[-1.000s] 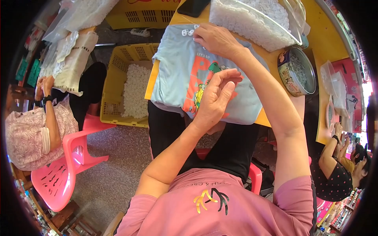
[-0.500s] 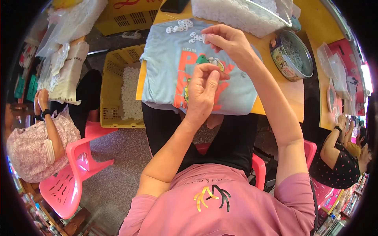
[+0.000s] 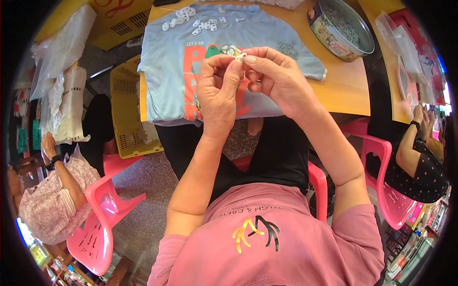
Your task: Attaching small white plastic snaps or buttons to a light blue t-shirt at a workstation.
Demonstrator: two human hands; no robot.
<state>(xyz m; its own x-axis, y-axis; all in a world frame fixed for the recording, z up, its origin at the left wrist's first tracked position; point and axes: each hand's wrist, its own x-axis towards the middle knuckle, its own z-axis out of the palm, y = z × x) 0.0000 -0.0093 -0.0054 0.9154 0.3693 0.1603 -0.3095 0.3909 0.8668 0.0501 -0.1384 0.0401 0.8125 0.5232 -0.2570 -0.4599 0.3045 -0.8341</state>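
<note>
Both my hands meet above a folded light blue T-shirt [image 3: 164,81] with an orange print. A small white plastic piece [image 3: 241,56] is pinched at their fingertips. My left hand [image 3: 217,93] is closed, thumb against index finger, at the left side of the piece. From the right, my right hand [image 3: 281,81] grips it between thumb and forefinger. Whether a second tiny part is between the fingers is hidden. Beyond the hands, several loose white two-holed pieces [image 3: 205,25] lie on the cloth, and a denser cluster of white pieces [image 3: 179,18] sits farther left.
Small metal parts [image 3: 287,49] lie on the shirt's right side. A round tin [image 3: 329,35] of metal parts stands on the yellow table [image 3: 350,90]. A yellow crate [image 3: 125,100] is left of the table. People sit on both sides, by pink chairs [image 3: 98,209].
My right hand has come down from the loose white pieces to meet my left hand, bringing a white piece. The view has shifted, so the table sits higher in it.
</note>
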